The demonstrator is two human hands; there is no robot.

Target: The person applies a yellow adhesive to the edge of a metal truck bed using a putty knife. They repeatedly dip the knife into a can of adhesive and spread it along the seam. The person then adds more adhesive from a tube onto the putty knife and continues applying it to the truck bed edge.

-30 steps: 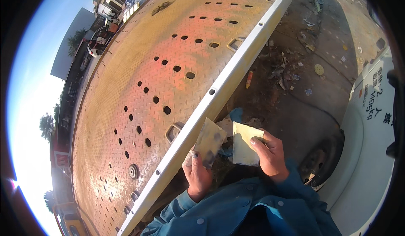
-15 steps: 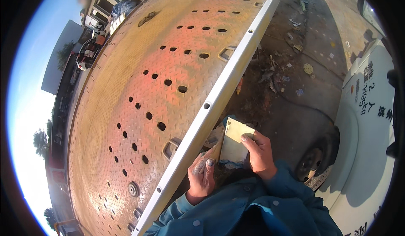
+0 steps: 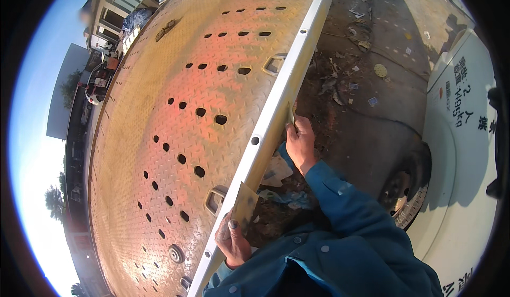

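My right hand is closed on a thin pale-yellow spreader, seen nearly edge-on. It meets the outer side of a long white-topped rail with holes along it. Nearer to me, my left hand grips a flat tan plate between thumb and fingers. That plate stands tilted beside the rail and overlaps its edge in the picture. The rail borders a large yellow and reddish tread-plate deck with rows of oval holes.
A white vehicle with a dark wheel stands at the right. Between it and the rail lie litter, a blue rag and a cable. Metal loops line the deck edge. Parked vehicles and buildings show at the far left.
My hands have parted. The right one moved forward and left with the spreader, from over the ground to the rail's side. The left one moved left and nearer with the tan plate.
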